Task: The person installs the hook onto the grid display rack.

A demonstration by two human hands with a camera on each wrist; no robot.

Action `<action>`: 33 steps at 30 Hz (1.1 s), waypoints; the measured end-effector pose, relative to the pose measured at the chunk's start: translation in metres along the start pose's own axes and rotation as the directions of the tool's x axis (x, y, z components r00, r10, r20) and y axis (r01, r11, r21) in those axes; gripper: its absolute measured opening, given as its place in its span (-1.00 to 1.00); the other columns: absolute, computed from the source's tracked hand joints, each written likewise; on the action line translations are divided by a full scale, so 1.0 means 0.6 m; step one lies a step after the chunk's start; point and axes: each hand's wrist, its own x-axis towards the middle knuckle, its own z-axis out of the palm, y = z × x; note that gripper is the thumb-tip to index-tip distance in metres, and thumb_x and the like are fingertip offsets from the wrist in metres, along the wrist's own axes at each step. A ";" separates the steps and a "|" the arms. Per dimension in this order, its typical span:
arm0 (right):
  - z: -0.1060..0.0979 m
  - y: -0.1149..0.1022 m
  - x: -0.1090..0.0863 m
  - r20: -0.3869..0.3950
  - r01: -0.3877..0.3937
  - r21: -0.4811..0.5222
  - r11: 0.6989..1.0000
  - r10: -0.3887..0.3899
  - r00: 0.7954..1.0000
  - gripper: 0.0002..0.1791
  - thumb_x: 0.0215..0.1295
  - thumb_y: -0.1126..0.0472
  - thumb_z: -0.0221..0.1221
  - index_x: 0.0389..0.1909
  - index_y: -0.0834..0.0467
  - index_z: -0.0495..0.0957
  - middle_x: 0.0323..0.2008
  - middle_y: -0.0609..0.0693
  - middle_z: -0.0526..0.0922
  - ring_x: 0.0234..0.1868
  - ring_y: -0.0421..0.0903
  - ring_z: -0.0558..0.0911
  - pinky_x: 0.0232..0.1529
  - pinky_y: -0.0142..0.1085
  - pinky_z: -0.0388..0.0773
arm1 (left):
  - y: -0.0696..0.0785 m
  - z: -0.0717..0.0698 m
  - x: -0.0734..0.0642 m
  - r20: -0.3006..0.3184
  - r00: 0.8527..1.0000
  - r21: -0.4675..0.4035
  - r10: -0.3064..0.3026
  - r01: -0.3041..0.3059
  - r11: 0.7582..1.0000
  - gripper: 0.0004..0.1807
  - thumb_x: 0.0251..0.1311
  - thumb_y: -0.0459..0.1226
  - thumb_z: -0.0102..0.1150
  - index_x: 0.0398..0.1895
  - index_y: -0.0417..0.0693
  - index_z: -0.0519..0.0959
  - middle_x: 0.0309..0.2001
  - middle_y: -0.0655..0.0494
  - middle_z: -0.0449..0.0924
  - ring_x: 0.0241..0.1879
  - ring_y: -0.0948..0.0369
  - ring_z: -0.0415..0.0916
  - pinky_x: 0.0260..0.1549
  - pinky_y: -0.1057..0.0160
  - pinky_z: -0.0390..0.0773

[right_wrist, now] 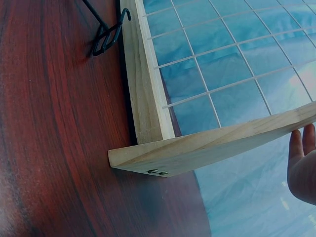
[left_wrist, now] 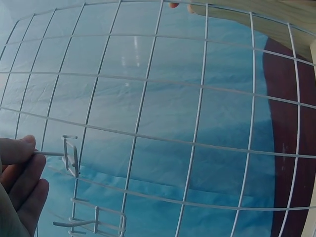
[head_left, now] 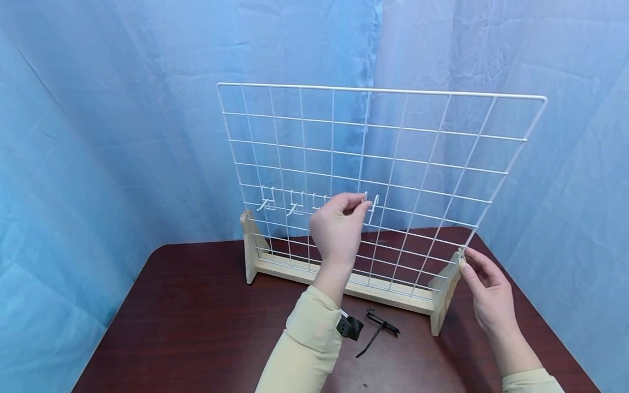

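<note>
My left hand (head_left: 339, 226) pinches the prong of a white wire hook (left_wrist: 71, 158) between thumb and fingers, with its frame up against the white wire grid panel (head_left: 383, 90). Hooks of the same kind hang in a row to the left: one at the far left (head_left: 266, 204), another hook (head_left: 295, 209) beside it, and a third partly hidden behind the hand. The panel stands in a light wooden stand (head_left: 280, 270). At the right side, my right hand (head_left: 491, 297) grips the top of the stand's upright (right_wrist: 197, 143), thumb in front and fingers behind, by the panel's edge.
A black wire hook (head_left: 380, 322) lies on the dark red-brown table (head_left: 196, 316) in front of the stand. A black strap piece (head_left: 350, 328) shows at the left wrist. Blue curtains (head_left: 147, 109) hang behind and at both sides.
</note>
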 end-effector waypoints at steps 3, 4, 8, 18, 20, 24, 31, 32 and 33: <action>0.000 0.000 0.000 0.000 0.001 0.001 1.000 -0.001 1.000 -0.61 0.33 0.61 0.04 0.17 0.45 0.50 -0.09 -0.07 0.66 -0.14 -0.22 0.55 -0.16 -0.55 0.51 | -0.001 0.002 -0.002 0.022 1.000 0.021 -0.018 0.017 1.000 -0.91 0.04 -0.29 0.49 -0.35 -0.01 0.80 -0.39 0.24 0.75 -0.41 0.41 0.66 -0.45 0.46 0.54; 0.000 0.000 0.001 0.000 0.001 0.000 1.000 -0.001 1.000 -0.61 0.33 0.61 0.04 0.17 0.45 0.50 -0.10 -0.07 0.66 -0.14 -0.22 0.55 -0.16 -0.55 0.51 | 0.000 0.002 -0.003 0.029 0.999 0.027 -0.024 0.023 0.999 -0.91 0.04 -0.29 0.49 -0.35 -0.01 0.80 -0.39 0.24 0.75 -0.41 0.41 0.65 -0.44 0.46 0.53; 0.001 0.000 0.001 0.000 0.000 -0.001 1.000 0.000 1.000 -0.61 0.33 0.61 0.04 0.17 0.44 0.50 -0.10 -0.07 0.66 -0.14 -0.22 0.55 -0.16 -0.55 0.51 | -0.001 0.004 -0.006 0.046 0.998 0.041 -0.053 0.051 0.998 -0.91 0.05 -0.27 0.49 -0.34 0.00 0.80 -0.39 0.25 0.75 -0.40 0.41 0.65 -0.43 0.45 0.53; 0.001 0.001 0.001 0.004 0.003 0.005 1.000 -0.003 1.000 -0.61 0.33 0.61 0.04 0.17 0.46 0.48 -0.11 -0.06 0.66 -0.15 -0.22 0.57 -0.16 -0.55 0.51 | -0.005 0.003 -0.016 0.078 0.993 0.059 -0.091 0.086 0.995 -0.87 0.04 -0.28 0.50 -0.32 -0.02 0.78 -0.39 0.24 0.74 -0.40 0.40 0.65 -0.43 0.43 0.54; 0.001 0.000 0.001 0.002 0.001 0.002 1.000 -0.001 1.000 -0.61 0.33 0.61 0.04 0.17 0.46 0.49 -0.11 -0.06 0.66 -0.15 -0.22 0.56 -0.17 -0.55 0.51 | -0.005 0.001 -0.018 0.102 0.989 0.069 -0.104 0.097 0.993 -0.87 0.04 -0.27 0.50 -0.31 0.00 0.77 -0.38 0.27 0.74 -0.40 0.40 0.63 -0.41 0.40 0.53; 0.000 0.000 0.000 -0.004 -0.003 -0.005 1.000 0.003 1.000 -0.61 0.34 0.61 0.04 0.17 0.44 0.50 -0.11 -0.07 0.66 -0.15 -0.23 0.56 -0.17 -0.56 0.51 | -0.002 -0.005 -0.025 0.161 0.977 0.058 -0.141 0.134 0.989 -0.81 0.04 -0.26 0.49 -0.25 0.02 0.74 -0.34 0.30 0.72 -0.32 0.37 0.62 -0.33 0.34 0.54; 0.001 0.000 -0.001 -0.011 -0.006 -0.005 1.000 0.006 1.000 -0.61 0.33 0.61 0.04 0.17 0.44 0.50 -0.10 -0.08 0.66 -0.15 -0.23 0.56 -0.16 -0.56 0.50 | 0.002 -0.016 -0.037 0.186 0.973 -0.034 -0.134 0.143 0.989 -0.72 0.01 -0.29 0.50 -0.16 0.00 0.71 -0.29 0.24 0.73 -0.23 0.34 0.63 -0.25 0.28 0.59; 0.002 0.000 -0.001 -0.013 -0.006 -0.005 1.000 0.006 1.000 -0.61 0.33 0.61 0.04 0.17 0.44 0.50 -0.10 -0.08 0.66 -0.15 -0.23 0.56 -0.16 -0.56 0.50 | 0.001 -0.017 -0.039 0.187 0.974 -0.048 -0.131 0.142 0.989 -0.72 0.01 -0.29 0.50 -0.16 -0.01 0.71 -0.29 0.23 0.73 -0.23 0.34 0.63 -0.24 0.27 0.59; 0.002 0.000 -0.001 -0.016 -0.007 -0.003 1.000 0.007 1.000 -0.61 0.33 0.61 0.04 0.17 0.44 0.50 -0.11 -0.08 0.66 -0.14 -0.23 0.56 -0.16 -0.56 0.51 | 0.002 -0.018 -0.040 0.187 0.974 -0.059 -0.131 0.144 0.988 -0.71 0.01 -0.30 0.50 -0.15 -0.02 0.71 -0.29 0.23 0.73 -0.22 0.34 0.64 -0.24 0.27 0.59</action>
